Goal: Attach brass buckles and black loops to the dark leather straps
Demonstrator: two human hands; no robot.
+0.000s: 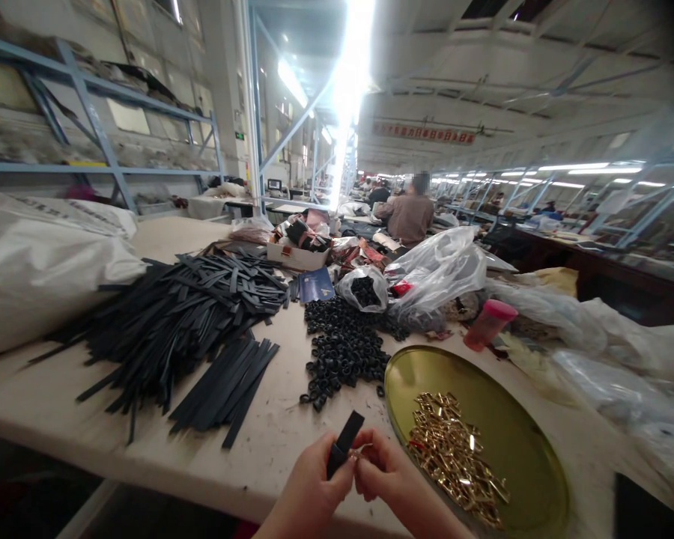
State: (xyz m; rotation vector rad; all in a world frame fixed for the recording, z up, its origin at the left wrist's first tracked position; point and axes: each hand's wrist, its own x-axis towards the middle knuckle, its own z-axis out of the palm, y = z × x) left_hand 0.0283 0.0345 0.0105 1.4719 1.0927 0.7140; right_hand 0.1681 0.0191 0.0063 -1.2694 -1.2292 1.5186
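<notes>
My left hand (pixel 313 483) pinches a short black strap (pixel 345 442) that sticks up and to the right from my fingers. My right hand (pixel 383 471) is closed against it, fingertips on a small gold metal buckle (pixel 361 451) at the strap. Both hands hover over the near edge of the table (pixel 269 442). Just right of them a round gold tray (pixel 511 427) holds a heap of gold buckles (pixel 454 457). A pile of small black loops (pixel 342 355) lies beyond my hands. A big heap of long black straps (pixel 185 314) lies to the left.
A large white sack (pixel 39 262) sits at far left. Clear plastic bags (pixel 438 273) and a pink-capped bottle (pixel 487 324) lie behind the tray, more bags at right. A cardboard box (pixel 297 251) of parts stands farther back. A seated person (pixel 411 213) works beyond. Blue metal shelving (pixel 90 127) lines the left.
</notes>
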